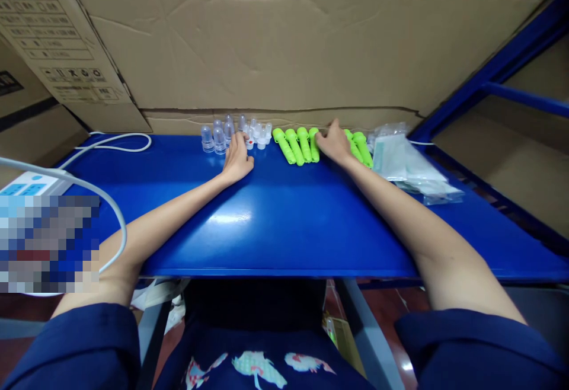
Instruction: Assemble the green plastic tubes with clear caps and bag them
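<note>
On the far side of the blue table my left hand (pixel 239 157) reaches in among small clear plastic pieces. Its thumb and forefinger are apart, and nothing shows between them. Left of it stand several clear dome-topped caps (pixel 219 140). To its right are smaller clear-and-white pieces (pixel 261 137), one with a red dot by my fingertips. My right hand (pixel 336 142) is over a row of bright green torch-shaped plastic tubes (pixel 303 144), thumb at the end of one and fingers spread. More green tubes (pixel 363 149) lie to its right, partly hidden by my hand and wrist.
Clear bags with pale flat contents (pixel 406 159) lie to the right. A tall cardboard sheet (pixel 275 40) stands along the back edge. A white power strip (pixel 48 184) and looping white cable (pixel 116 212) are at the left. A blue metal frame (pixel 502 52) rises at the right.
</note>
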Action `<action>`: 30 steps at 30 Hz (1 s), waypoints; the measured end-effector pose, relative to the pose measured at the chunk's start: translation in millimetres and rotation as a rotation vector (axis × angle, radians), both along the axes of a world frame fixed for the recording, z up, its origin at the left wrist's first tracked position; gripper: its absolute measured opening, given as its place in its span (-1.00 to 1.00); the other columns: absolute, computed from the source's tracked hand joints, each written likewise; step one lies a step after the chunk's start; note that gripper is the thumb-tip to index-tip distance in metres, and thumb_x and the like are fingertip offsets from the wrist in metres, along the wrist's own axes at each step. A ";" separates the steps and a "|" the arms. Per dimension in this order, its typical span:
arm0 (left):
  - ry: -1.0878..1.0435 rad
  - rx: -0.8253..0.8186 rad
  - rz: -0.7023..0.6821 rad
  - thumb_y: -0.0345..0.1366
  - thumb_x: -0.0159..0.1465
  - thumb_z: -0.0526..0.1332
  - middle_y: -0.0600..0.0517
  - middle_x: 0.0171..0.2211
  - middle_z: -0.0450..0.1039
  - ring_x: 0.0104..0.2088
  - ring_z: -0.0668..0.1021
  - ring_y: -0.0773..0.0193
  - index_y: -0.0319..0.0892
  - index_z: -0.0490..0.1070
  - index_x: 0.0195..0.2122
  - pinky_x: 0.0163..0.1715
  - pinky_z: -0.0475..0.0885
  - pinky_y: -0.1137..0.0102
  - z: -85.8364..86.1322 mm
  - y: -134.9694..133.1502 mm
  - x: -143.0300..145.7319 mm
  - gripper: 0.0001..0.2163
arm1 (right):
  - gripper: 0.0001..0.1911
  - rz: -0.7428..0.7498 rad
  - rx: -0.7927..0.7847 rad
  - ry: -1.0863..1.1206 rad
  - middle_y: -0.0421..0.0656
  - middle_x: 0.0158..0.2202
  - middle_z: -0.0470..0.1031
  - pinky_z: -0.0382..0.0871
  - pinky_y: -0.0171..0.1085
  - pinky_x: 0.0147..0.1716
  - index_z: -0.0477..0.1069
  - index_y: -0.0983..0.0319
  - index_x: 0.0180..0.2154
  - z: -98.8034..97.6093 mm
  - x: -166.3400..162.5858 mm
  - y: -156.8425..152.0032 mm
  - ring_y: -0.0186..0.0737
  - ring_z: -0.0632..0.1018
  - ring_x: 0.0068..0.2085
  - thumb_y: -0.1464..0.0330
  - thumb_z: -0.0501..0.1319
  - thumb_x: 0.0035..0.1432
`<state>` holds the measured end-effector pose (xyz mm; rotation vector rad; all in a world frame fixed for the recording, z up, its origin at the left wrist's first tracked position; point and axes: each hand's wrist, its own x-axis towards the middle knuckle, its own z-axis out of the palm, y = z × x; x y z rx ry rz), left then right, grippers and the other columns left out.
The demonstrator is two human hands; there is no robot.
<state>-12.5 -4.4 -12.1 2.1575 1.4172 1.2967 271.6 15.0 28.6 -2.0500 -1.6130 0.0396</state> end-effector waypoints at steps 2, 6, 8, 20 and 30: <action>-0.015 0.020 -0.033 -0.71 -0.03 0.16 -0.12 -0.03 0.22 0.05 0.44 -0.03 -0.11 0.16 -0.08 0.14 0.36 -0.08 -3.0 3.8 -1.7 -0.48 | -0.48 -0.020 0.049 -0.026 0.24 0.04 0.50 0.37 0.10 -0.01 0.22 0.38 0.19 0.4 5.4 2.2 0.23 0.53 0.04 0.29 0.08 0.25; -0.052 0.072 -0.106 -0.71 0.01 0.15 -0.09 -0.04 0.22 0.01 0.45 0.05 -0.10 0.20 -0.11 0.14 0.39 -0.02 -8.1 10.0 -5.7 -0.52 | -0.52 -0.069 0.135 -0.103 0.25 0.09 0.45 0.36 0.09 0.01 0.25 0.38 0.17 -0.9 20.8 6.0 0.20 0.50 0.08 0.33 0.09 0.26; -0.067 0.087 -0.126 -0.69 0.04 0.15 -0.09 -0.04 0.23 0.02 0.45 0.07 -0.11 0.23 -0.12 0.16 0.38 0.00 -9.2 11.2 -7.1 -0.56 | -0.52 -0.099 0.143 -0.172 0.29 0.12 0.40 0.36 0.09 0.02 0.24 0.42 0.16 -3.2 30.2 7.2 0.21 0.47 0.11 0.35 0.09 0.25; -0.143 0.138 -0.165 -0.68 0.19 0.05 -0.07 -0.09 0.28 -0.05 0.44 0.19 -0.13 0.33 -0.20 0.15 0.39 0.16 -11.8 16.1 -8.8 -0.69 | -0.47 -0.174 -0.148 -0.373 0.35 0.17 0.35 0.36 0.01 0.02 0.23 0.49 0.20 -6.8 40.2 2.5 0.22 0.45 0.16 0.39 0.15 0.25; -0.133 0.147 -0.153 -0.67 0.13 0.08 -0.08 -0.06 0.29 -0.07 0.47 0.20 -0.14 0.39 -0.27 0.16 0.44 0.12 -3.3 8.1 -7.6 -0.71 | -0.44 -0.148 -0.068 -0.227 0.38 0.13 0.40 0.36 0.09 0.05 0.15 0.49 0.26 1.4 25.0 0.5 0.25 0.46 0.17 0.51 0.09 0.25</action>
